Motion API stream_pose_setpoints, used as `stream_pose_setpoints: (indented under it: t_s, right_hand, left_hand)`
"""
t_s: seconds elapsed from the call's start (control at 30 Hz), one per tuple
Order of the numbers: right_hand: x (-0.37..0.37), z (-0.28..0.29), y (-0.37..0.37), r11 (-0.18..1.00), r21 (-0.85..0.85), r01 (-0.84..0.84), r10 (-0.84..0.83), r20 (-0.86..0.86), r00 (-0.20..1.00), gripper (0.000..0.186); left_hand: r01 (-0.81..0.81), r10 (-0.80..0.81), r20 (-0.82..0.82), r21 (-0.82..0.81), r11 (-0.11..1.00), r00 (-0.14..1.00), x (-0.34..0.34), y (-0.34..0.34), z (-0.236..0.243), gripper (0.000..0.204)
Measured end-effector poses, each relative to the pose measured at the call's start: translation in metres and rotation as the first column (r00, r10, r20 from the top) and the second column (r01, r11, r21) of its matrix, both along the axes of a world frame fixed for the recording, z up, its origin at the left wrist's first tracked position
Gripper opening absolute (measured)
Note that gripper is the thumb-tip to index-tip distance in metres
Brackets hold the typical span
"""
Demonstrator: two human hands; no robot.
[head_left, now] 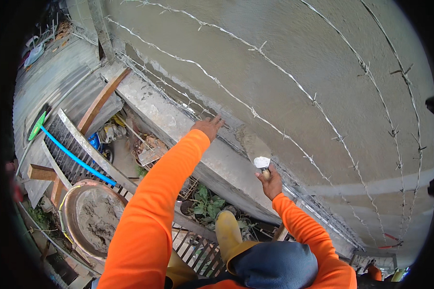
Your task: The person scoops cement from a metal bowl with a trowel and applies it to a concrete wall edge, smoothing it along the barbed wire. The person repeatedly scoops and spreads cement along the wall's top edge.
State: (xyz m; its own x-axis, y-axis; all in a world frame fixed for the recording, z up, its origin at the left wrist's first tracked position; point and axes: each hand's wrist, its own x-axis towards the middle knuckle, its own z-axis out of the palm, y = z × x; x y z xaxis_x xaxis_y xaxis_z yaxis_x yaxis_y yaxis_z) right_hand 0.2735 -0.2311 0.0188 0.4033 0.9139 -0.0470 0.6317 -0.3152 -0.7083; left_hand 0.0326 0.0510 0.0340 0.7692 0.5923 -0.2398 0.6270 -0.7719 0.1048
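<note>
Trowel (262,162), plain and pale-faced, sits gripped in the right hand (271,183).

Your sleeves (152,202) are plain bright orange, your boot (226,233) yellow, your trouser knee (275,265) dark blue. Your trowel (262,162) shows whitish against the grey-tan wall (284,29), which carries a paler stripe. To your left, a brownish tub (68,226) holds grey mortar (99,216); the broom (77,158) pairs blue handle with green head.

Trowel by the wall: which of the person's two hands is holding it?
The right hand, gripping the trowel by its handle. The left hand, near the foot of the wall, shows no tool.
</note>
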Motion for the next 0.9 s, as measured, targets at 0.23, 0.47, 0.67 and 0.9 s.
stream_pose_setpoints:
  t_s: [0.23, 0.47, 0.67, 0.9]
  right_hand:
    - [0.006, 0.003, 0.014, 0.987, -0.147, -0.063, 0.071, 0.044, 0.997, 0.048]
    - [0.02, 0.024, 0.106, 0.757, -0.624, -0.194, -0.133, -0.438, 0.889, 0.037]
    - [0.017, 0.029, 0.138, 0.698, -0.683, -0.215, -0.061, -0.355, 0.933, 0.037]
    - [-0.002, 0.017, 0.136, 0.757, -0.636, -0.154, 0.069, -0.157, 0.985, 0.04]
  left_hand:
    - [-0.115, 0.092, -0.162, -0.142, 0.983, 0.983, -0.024, -0.039, -0.041, 0.083]
    - [-0.141, 0.123, -0.143, -0.124, 0.982, 0.982, -0.029, -0.051, -0.038, 0.081]
    - [-0.15, 0.136, -0.105, -0.144, 0.978, 0.985, -0.03, -0.051, -0.047, 0.08]
    - [-0.164, 0.158, -0.05, -0.144, 0.976, 0.986, -0.03, -0.054, -0.043, 0.077]
